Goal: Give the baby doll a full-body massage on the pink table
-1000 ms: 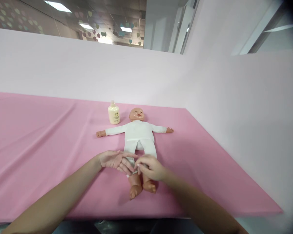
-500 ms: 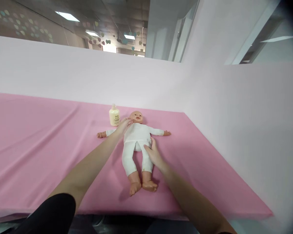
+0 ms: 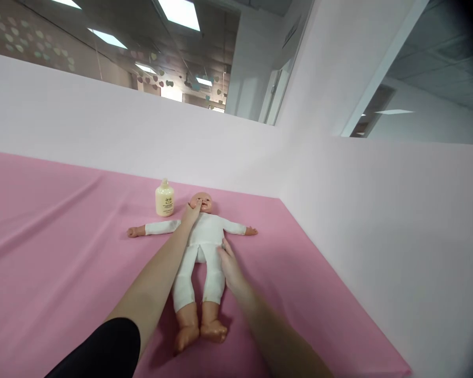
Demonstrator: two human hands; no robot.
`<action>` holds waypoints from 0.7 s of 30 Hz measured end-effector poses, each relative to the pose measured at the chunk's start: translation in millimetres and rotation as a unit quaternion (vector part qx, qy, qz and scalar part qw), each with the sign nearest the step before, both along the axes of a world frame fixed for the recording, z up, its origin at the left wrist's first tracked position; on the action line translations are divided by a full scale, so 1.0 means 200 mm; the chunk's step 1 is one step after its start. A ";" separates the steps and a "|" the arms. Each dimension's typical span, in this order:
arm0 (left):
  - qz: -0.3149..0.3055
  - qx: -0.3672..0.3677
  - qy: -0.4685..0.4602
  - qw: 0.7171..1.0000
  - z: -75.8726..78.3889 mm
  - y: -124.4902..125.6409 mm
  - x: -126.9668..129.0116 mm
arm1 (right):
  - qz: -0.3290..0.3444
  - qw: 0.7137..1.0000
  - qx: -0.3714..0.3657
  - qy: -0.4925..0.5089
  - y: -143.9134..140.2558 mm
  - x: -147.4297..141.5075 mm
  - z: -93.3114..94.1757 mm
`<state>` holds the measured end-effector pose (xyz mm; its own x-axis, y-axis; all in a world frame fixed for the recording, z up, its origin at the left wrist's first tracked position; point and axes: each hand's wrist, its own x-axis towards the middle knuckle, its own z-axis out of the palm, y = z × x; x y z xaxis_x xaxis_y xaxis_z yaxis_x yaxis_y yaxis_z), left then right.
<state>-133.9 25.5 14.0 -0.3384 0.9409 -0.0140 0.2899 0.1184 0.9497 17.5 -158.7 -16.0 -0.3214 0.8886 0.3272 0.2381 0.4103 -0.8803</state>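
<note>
both hands on a plastic baby doll in a white cloth suit (image 3: 199,247)
left hand (image 3: 191,214) lies flat at its neck, right hand (image 3: 229,264) flat at the hip, fingers released; likely light, floppy-limbed, best held under the torso.

Count from my feed: one doll (image 3: 202,247), lying face up at centre of frame. One bottle (image 3: 164,199), cream-coloured, at doll's 11 o'clock, just beside head. One pink cloth (image 3: 55,241) covering whole surface. Two hands, both mine: left hand (image 3: 191,214) at doll's neck, right hand (image 3: 228,262) at doll's hip, 4 o'clock from the left. Two bare doll feet at 6 o'clock. Nothing else I can count.
</note>
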 end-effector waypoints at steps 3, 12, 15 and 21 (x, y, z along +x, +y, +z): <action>0.000 0.003 -0.001 1.000 -0.02 0.01 -0.03 | -0.091 0.990 -0.089 0.065 0.01 0.01 -0.05; -0.010 0.011 0.008 1.000 -0.04 -0.01 -0.05 | -0.160 0.955 -0.173 0.183 -0.04 -0.01 -0.04; -0.003 0.009 0.001 1.000 -0.03 -0.01 -0.05 | -0.159 0.950 -0.178 0.204 -0.05 -0.02 -0.03; -0.010 0.011 -0.007 1.000 -0.03 -0.01 -0.05 | -0.150 0.960 -0.168 0.165 -0.05 -0.01 -0.03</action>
<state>-143.7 23.1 8.1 -0.3200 0.9474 0.0015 0.2786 0.0925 0.9559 16.5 -169.4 -22.4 0.0375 0.9982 0.0461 -0.0141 0.0466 -0.9988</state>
